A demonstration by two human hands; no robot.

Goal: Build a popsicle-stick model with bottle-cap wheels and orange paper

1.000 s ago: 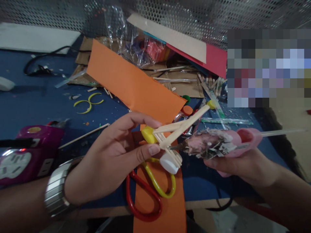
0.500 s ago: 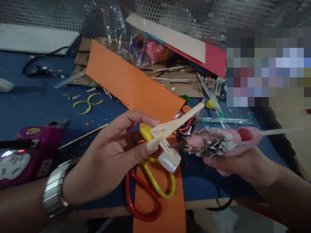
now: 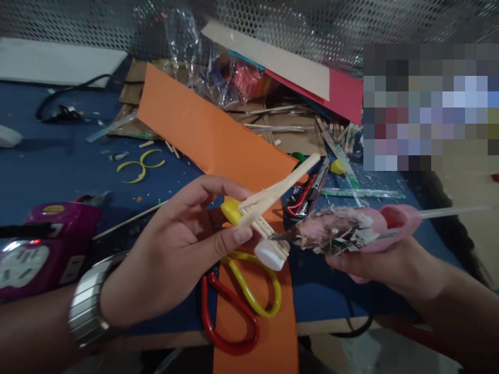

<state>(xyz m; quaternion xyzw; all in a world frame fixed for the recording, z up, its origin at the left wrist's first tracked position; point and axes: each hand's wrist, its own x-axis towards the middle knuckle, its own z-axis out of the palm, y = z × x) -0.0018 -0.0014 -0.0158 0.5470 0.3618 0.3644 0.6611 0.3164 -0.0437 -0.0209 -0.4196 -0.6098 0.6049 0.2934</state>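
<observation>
Between thumb and fingers, my left hand [image 3: 191,239] pinches a small wooden-stick model [image 3: 268,200]. Two long sticks of it meet in a point up to the right. A white cap [image 3: 271,254] is at its lower end, and a yellow piece [image 3: 231,212] shows near my fingertips. My right hand [image 3: 401,267] grips a pink hot glue gun [image 3: 393,226] with a clear glue stick out of its back. The gun's barrel is wrapped in stringy glue, and its metal nozzle points left, at the model's lower sticks by the white cap. Whether it touches them I cannot tell.
Scissors [image 3: 230,332] with red and yellow handles lie on orange card [image 3: 268,337] below my hands. A red box cutter [image 3: 307,195] lies behind the model. At left is a purple power strip [image 3: 58,234]. Card sheets [image 3: 343,98] and plastic wrap [image 3: 187,57] lie at the back.
The model has tilted and shifted slightly left and down at its tip, uncovering the box cutter. The nozzle now points closer to the white cap. My right hand has barely moved.
</observation>
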